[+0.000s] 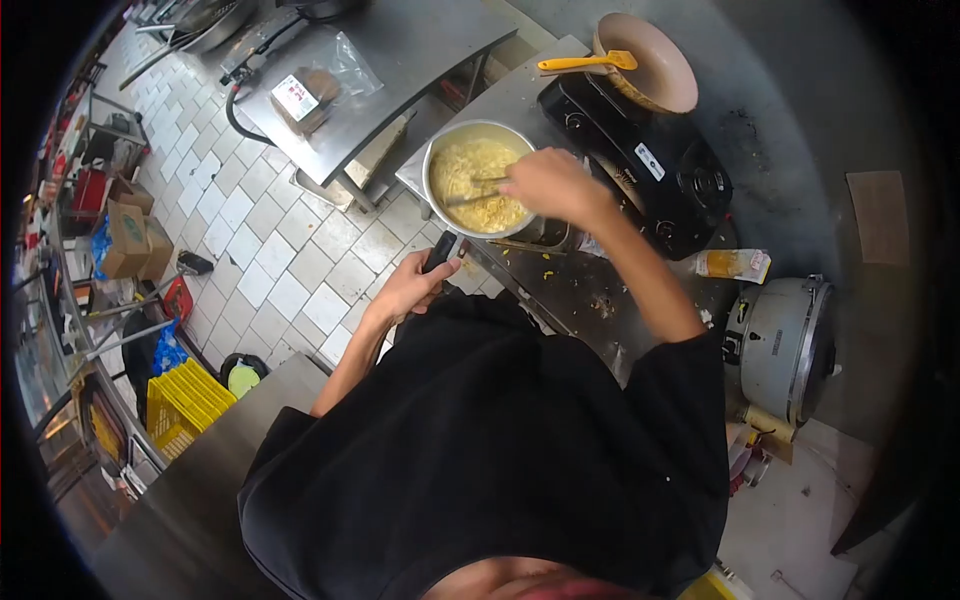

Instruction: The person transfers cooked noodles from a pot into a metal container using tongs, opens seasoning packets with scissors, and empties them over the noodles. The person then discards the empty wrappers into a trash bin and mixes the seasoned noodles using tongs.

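- Black handle [440,252]: I see the left hand [408,287] closed around it.
- Pot [482,130]: just beyond the left hand, below the right.
- Utensil [470,199]: clamped in the right hand [553,185], dipping into food [465,165].

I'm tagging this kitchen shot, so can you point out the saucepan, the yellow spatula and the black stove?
Saucepan [484,131]: head view, on its pale inner wall, above the food.
Yellow spatula [586,62]: head view, on its handle.
Black stove [610,138]: head view, on its casing.
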Demonstrator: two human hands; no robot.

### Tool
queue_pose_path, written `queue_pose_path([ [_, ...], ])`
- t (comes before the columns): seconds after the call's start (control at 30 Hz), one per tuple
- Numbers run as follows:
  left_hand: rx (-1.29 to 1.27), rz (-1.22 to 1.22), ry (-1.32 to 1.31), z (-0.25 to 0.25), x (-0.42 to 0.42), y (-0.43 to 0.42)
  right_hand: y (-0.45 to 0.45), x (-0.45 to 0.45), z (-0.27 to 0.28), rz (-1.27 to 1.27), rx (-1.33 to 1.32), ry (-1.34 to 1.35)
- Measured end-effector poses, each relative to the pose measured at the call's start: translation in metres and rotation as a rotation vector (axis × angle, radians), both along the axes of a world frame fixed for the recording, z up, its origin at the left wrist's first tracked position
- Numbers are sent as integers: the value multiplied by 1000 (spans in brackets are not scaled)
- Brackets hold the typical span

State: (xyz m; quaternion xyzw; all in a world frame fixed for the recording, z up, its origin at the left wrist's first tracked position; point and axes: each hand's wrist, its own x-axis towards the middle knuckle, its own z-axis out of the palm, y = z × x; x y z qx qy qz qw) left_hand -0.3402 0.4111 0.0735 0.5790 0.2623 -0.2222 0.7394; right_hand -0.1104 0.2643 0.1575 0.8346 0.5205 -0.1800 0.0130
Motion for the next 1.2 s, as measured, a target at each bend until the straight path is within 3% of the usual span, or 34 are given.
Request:
queue_pose_path([
  [0.17, 30, -12, 9, 0, 2, 4, -22, -50, -24, 108, 58, -329],
  [0.3, 24, -26, 15, -3, 0, 9, -46, -48, -30, 41, 152, -300],
  [0.5, 104, -27, -49, 0, 0, 19, -63, -42, 26, -181, 452, -181],
  [0.63, 134, -23, -88, 16, -2, 19, -61, -34, 47, -282, 471, -260],
  [0.93, 132, -28, -78, 20, -12, 19, -53, -23, 92, -236, 154, -318],
  [1.1, 159, -60, -58, 19, -11, 17, -29, 0, 74, -271, 45, -227],
  [1.2, 152, -68, -41, 21, -13, 16, -28, 24, 32, -284, -17, -125],
])
